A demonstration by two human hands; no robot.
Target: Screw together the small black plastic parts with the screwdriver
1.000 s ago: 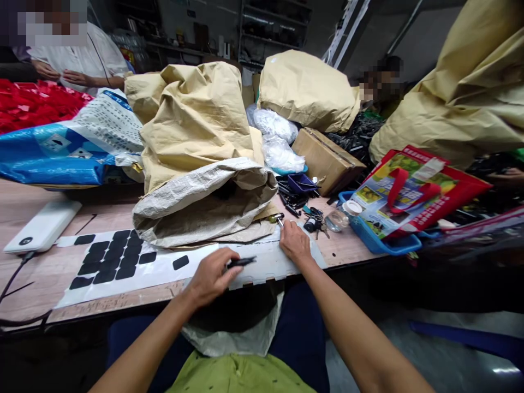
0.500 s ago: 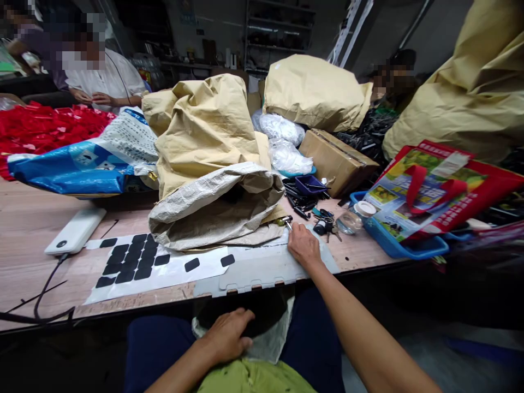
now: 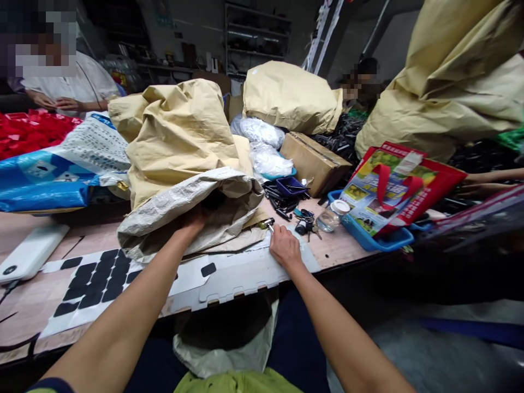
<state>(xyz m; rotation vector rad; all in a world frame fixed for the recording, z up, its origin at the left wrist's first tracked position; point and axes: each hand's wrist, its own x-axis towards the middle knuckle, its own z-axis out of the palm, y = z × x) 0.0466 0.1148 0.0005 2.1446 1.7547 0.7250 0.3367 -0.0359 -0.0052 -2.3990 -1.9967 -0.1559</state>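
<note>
My left hand (image 3: 195, 220) reaches into the mouth of a big woven sack (image 3: 137, 232) lying on the table, its fingers hidden in the shadow inside. My right hand (image 3: 285, 244) rests on a grey-white cardboard sheet (image 3: 241, 281) near the table's front edge. Its fingers are closed around a small metal tool (image 3: 269, 224), of which only a shiny end shows, so I cannot tell its kind. On my lap a second, pale sack (image 3: 190, 349) gapes open below the table edge. A sheet of black rounded-square stickers (image 3: 98, 278) lies left of the cardboard, partly behind my left forearm.
Right of my hand are keys (image 3: 315, 233), a clear jar (image 3: 328, 218) and a blue tray (image 3: 387, 243) bearing a red printed bag (image 3: 413, 188). A carton (image 3: 315, 161) and black parts (image 3: 282, 204) lie behind. A white power bank (image 3: 35, 254) is left; co-workers sit beyond.
My left hand has moved from the lap sack up into the mouth of the sack on the table. My right hand keeps its grip on the metal tool. The view has shifted right.
</note>
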